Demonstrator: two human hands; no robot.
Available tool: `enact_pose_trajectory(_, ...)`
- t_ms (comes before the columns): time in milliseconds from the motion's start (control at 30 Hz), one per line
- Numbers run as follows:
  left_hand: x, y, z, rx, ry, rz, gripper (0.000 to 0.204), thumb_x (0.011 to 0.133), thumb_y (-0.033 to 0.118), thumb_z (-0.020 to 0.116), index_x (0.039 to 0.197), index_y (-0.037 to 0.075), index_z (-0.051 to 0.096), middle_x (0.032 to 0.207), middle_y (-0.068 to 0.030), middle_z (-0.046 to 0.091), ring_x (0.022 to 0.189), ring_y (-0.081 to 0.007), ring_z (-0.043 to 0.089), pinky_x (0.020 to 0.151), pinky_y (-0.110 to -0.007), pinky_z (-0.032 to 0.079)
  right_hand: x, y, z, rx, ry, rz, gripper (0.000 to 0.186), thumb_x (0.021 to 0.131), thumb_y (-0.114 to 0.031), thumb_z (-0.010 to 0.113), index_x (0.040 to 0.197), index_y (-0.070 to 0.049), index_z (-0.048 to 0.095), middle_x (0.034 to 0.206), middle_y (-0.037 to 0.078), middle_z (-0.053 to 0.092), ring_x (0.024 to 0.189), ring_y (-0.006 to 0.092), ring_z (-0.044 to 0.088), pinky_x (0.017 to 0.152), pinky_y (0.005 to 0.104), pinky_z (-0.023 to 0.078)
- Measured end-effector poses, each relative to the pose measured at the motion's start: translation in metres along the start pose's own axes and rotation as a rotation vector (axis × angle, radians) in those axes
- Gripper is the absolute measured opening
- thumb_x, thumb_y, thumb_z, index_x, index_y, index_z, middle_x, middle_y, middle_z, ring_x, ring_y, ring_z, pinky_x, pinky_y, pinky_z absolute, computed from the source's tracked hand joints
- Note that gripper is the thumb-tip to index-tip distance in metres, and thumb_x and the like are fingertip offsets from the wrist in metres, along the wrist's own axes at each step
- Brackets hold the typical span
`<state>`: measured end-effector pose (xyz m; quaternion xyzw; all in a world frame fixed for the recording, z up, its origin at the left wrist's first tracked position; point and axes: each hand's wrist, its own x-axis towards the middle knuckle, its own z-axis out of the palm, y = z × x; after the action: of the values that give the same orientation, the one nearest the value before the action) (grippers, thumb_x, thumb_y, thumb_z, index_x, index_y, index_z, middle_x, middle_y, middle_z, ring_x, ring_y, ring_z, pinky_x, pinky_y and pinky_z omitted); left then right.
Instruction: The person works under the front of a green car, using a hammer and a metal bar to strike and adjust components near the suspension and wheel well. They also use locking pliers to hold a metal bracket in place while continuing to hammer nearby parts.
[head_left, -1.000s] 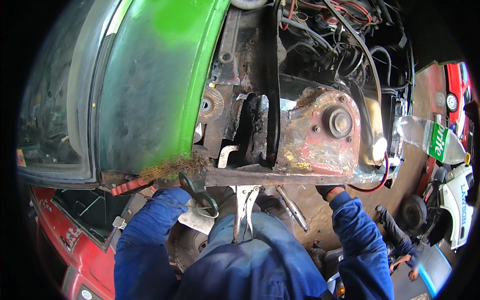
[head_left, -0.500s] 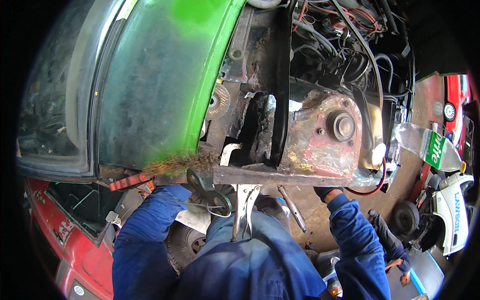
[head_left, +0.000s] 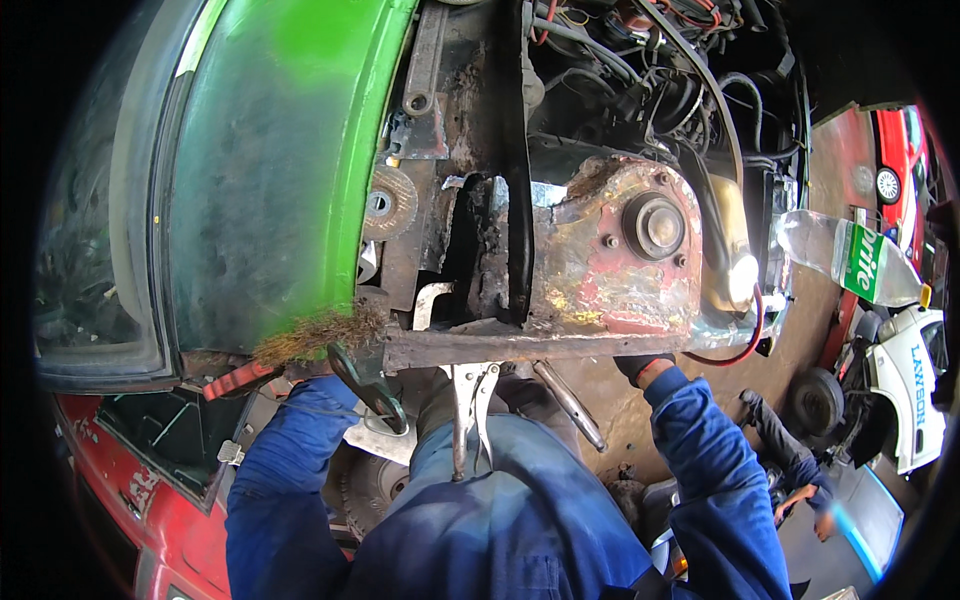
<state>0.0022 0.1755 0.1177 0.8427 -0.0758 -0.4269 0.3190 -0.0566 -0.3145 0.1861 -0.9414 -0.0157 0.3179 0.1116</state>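
Note:
My left hand [head_left: 311, 371] is mostly hidden under the car's edge, below a wire brush [head_left: 320, 335] and beside a dark green metal plate with holes [head_left: 380, 395]; its fingers do not show. My right hand [head_left: 637, 368], in a dark covering, is at the underside of the rusty rail [head_left: 530, 347], fingers hidden beneath it. Locking pliers [head_left: 470, 400] hang from the rail between my hands, with a metal bar [head_left: 570, 405] to their right. Above lies a patchy, rusted panel [head_left: 600, 290] with a round mount, next to a jagged opening and an abrasive disc [head_left: 390, 205].
Green car body [head_left: 260, 200] at left, engine bay [head_left: 680, 90] above. A plastic bottle [head_left: 820, 240] lies at the right. Beyond are a loose tyre [head_left: 815, 400], a white vehicle panel [head_left: 905, 390], a person [head_left: 790, 480] low on the floor and red cars [head_left: 140, 500].
The whole view has shifted a little, with the car and engine bay appearing further left and higher. My hands, the pliers and the brush keep about the same places on the car.

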Motion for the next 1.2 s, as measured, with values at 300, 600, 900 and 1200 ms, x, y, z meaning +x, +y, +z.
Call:
enact_pose_trajectory(300, 0.003, 0.002, -0.004, 0.023, -0.014, 0.006, 0.045, 0.089, 0.036, 0.078, 0.127, 0.012, 0.078, 0.129, -0.0130, 0.076, 0.125, -0.0328, 0.069, 0.112, -0.049, 0.052, -0.003, 0.002, 0.006, 0.061, 0.057, 0.035, 0.039, 0.111, -0.041, 0.050, 0.129, -0.018, 0.076, 0.127, 0.013, 0.078, 0.123, 0.0358, 0.072, 0.106, 0.0477, 0.055)
enact_pose_trajectory(600, 0.008, 0.006, -0.008, 0.057, -0.017, 0.014, 0.045, 0.088, 0.035, 0.078, 0.127, 0.012, 0.078, 0.129, -0.0129, 0.076, 0.125, -0.0327, 0.069, 0.111, -0.048, 0.052, 0.002, 0.019, 0.032, -0.085, 0.007, -0.050, 0.036, 0.109, -0.035, 0.054, 0.132, -0.016, 0.072, 0.131, 0.014, 0.076, 0.124, 0.0358, 0.071, 0.107, 0.0487, 0.056)
enact_pose_trajectory(900, 0.009, 0.002, -0.009, 0.106, 0.032, 0.027, 0.045, 0.088, 0.035, 0.079, 0.127, 0.012, 0.078, 0.129, -0.0127, 0.076, 0.124, -0.0326, 0.069, 0.111, -0.048, 0.052, 0.005, 0.029, 0.050, 0.061, 0.208, -0.060, 0.036, 0.107, -0.027, 0.057, 0.137, -0.016, 0.074, 0.137, 0.012, 0.074, 0.127, 0.0336, 0.070, 0.112, 0.0444, 0.053)
enact_pose_trajectory(1200, 0.007, -0.008, -0.004, 0.085, 0.089, 0.003, 0.044, 0.088, 0.034, 0.079, 0.126, 0.012, 0.078, 0.128, -0.0126, 0.077, 0.124, -0.0324, 0.069, 0.111, -0.048, 0.052, 0.003, 0.019, 0.020, -0.067, 0.174, -0.071, 0.041, 0.105, -0.019, 0.052, 0.141, -0.015, 0.070, 0.141, 0.015, 0.072, 0.133, 0.0351, 0.065, 0.113, 0.0448, 0.050)
